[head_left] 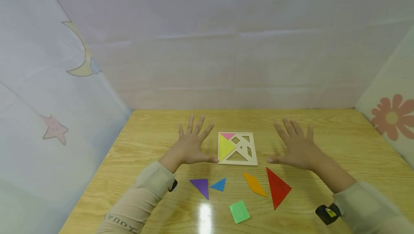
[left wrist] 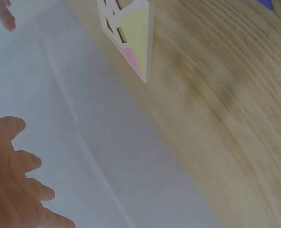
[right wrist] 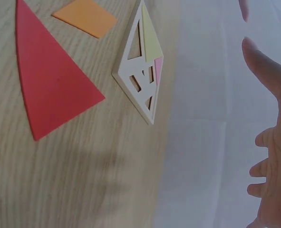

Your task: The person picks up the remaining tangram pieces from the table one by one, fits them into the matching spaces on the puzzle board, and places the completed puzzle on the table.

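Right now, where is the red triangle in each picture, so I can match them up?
Head: the red triangle is below and right of centre, just right of the orange piece.
Left wrist: not in this picture.
Right wrist: large, at upper left.
Shared landmark: the pale board with the yellow triangle in it shows in all three views.

We saw the pale cutout board (head_left: 253, 161) flat on the desk (head_left: 155, 129), yellow and pink triangles (head_left: 226, 147) inset, five loose pieces (head_left: 277, 189) nearby.
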`<state>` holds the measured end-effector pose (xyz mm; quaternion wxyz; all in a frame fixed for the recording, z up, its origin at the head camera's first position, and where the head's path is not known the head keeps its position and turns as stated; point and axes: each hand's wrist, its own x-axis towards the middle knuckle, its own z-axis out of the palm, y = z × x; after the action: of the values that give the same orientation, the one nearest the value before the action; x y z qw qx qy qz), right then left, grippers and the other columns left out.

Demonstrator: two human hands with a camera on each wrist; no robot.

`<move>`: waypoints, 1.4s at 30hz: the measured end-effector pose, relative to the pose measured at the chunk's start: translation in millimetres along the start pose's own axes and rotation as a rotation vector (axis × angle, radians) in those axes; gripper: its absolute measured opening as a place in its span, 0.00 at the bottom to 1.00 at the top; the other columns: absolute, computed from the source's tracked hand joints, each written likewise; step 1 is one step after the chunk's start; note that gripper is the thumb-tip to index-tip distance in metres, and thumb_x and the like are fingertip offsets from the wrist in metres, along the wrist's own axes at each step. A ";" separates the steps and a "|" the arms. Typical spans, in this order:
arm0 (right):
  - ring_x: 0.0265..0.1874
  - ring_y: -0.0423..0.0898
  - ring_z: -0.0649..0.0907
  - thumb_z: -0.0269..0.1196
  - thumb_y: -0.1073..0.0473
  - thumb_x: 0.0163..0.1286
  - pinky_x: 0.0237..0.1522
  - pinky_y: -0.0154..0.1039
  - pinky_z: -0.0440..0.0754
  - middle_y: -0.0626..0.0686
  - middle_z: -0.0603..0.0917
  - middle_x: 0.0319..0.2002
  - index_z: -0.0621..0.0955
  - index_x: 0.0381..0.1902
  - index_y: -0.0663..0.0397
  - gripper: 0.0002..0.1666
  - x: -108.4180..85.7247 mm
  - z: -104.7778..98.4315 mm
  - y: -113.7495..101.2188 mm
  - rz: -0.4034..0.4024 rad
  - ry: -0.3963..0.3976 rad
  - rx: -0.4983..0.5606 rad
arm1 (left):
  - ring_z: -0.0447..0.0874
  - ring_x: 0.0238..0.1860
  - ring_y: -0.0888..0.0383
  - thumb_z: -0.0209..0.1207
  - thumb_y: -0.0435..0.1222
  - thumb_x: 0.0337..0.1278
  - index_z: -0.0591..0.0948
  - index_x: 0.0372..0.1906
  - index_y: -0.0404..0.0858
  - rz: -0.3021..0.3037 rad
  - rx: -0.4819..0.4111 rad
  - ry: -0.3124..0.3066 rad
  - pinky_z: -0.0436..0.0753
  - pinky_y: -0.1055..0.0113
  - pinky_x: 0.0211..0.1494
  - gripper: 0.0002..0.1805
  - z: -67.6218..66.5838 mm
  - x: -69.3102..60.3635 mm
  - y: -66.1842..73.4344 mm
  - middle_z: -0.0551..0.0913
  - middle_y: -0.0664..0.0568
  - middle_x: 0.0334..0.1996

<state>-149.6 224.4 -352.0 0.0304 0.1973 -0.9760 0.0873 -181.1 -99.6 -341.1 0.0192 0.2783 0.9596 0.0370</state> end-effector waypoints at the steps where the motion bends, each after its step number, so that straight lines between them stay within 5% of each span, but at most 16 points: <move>1: 0.59 0.68 0.45 0.53 0.26 0.44 0.46 0.67 0.22 0.68 0.42 0.63 0.40 0.67 0.54 0.64 -0.8 1.3 0.1 0.005 -0.005 0.002 | 0.15 0.60 0.44 0.44 0.74 0.26 0.37 0.66 0.55 0.000 -0.002 -0.004 0.29 0.35 0.51 0.58 0.8 0.3 -0.1 0.25 0.49 0.64; 19: 0.59 0.67 0.47 0.52 0.24 0.43 0.45 0.73 0.34 0.69 0.45 0.63 0.46 0.66 0.59 0.64 -10.5 21.0 -4.8 0.027 -0.029 0.034 | 0.16 0.60 0.44 0.44 0.74 0.27 0.40 0.66 0.54 0.007 -0.055 -0.037 0.29 0.35 0.52 0.56 19.2 4.4 5.0 0.25 0.50 0.64; 28: 0.59 0.67 0.46 0.55 0.26 0.43 0.45 0.71 0.28 0.69 0.45 0.63 0.48 0.65 0.60 0.63 -15.8 34.0 -3.9 0.024 -0.025 0.067 | 0.17 0.61 0.43 0.48 0.71 0.29 0.42 0.66 0.54 0.013 -0.060 -0.042 0.25 0.34 0.48 0.55 31.7 6.2 7.1 0.28 0.49 0.65; 42: 0.57 0.68 0.51 0.57 0.27 0.42 0.44 0.74 0.38 0.69 0.50 0.61 0.53 0.63 0.63 0.61 -25.2 51.9 -6.7 0.044 -0.034 0.060 | 0.24 0.62 0.40 0.48 0.71 0.29 0.45 0.67 0.52 0.012 -0.060 -0.074 0.32 0.35 0.52 0.55 50.6 10.9 7.1 0.31 0.47 0.66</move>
<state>-125.1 218.5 -404.3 0.0061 0.1781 -0.9774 0.1140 -183.6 -84.8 -391.1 0.0630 0.2846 0.9550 0.0554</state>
